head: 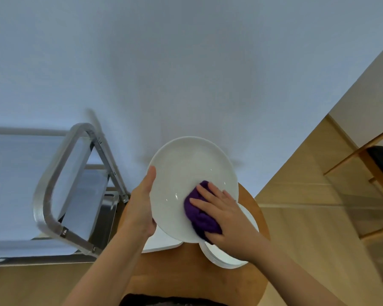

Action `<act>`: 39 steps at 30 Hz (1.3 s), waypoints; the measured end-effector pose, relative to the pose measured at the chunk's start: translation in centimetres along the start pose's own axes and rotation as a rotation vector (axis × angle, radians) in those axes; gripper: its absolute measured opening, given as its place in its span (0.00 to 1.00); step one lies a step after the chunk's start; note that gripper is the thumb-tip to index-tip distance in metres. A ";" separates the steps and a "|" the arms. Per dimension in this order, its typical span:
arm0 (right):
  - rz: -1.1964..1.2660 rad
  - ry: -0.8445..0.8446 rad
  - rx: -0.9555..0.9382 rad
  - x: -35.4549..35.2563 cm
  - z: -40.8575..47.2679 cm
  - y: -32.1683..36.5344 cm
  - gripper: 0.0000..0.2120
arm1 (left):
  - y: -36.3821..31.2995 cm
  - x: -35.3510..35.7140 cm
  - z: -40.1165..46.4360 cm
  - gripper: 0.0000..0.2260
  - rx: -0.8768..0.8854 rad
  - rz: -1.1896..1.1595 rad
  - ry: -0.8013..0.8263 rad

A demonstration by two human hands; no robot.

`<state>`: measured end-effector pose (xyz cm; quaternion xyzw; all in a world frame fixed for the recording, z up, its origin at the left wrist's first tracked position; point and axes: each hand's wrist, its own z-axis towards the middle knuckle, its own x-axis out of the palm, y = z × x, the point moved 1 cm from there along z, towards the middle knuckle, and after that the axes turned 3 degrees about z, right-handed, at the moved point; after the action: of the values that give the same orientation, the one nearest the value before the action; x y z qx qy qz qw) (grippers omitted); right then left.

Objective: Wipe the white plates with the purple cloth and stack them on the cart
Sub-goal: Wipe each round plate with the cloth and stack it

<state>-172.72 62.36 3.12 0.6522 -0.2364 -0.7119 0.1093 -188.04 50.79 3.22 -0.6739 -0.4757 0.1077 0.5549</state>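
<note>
Left hand (pixel 140 208) pinches the round white plate (pixel 186 173) by its rim; right hand (pixel 224 214), fingers spread, presses the bunched purple cloth (pixel 200 214) hard enough that the plate could slip

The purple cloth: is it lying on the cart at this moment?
No. The right hand presses the purple cloth against the white plate, which the left hand holds.

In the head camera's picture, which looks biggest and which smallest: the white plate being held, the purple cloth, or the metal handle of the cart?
Largest to smallest, as they appear:
1. Cart handle and held plate: too close to call, and the plate is nearer the camera.
2. Purple cloth, clearly smallest, partly hidden under the right hand.
</note>
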 end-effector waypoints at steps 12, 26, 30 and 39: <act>-0.028 -0.829 0.558 -0.7 3.7 -1.8 0.28 | -0.4 2.2 -0.1 0.21 -0.012 0.320 0.098; 0.139 -0.151 0.173 2.9 1.4 2.2 0.44 | -1.8 3.4 1.2 0.19 -0.142 0.253 -0.147; 0.112 -0.395 0.227 3.1 1.2 3.3 0.33 | -2.3 4.7 0.8 0.19 -0.143 0.363 -0.099; 1.322 -0.558 0.325 -4.3 -0.2 2.9 0.27 | -1.0 2.5 2.9 0.29 -0.097 0.318 -0.147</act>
<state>-172.41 61.81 8.26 0.1760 -0.7018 -0.5930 0.3534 -189.15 54.50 3.95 -0.7569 -0.4070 0.2203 0.4615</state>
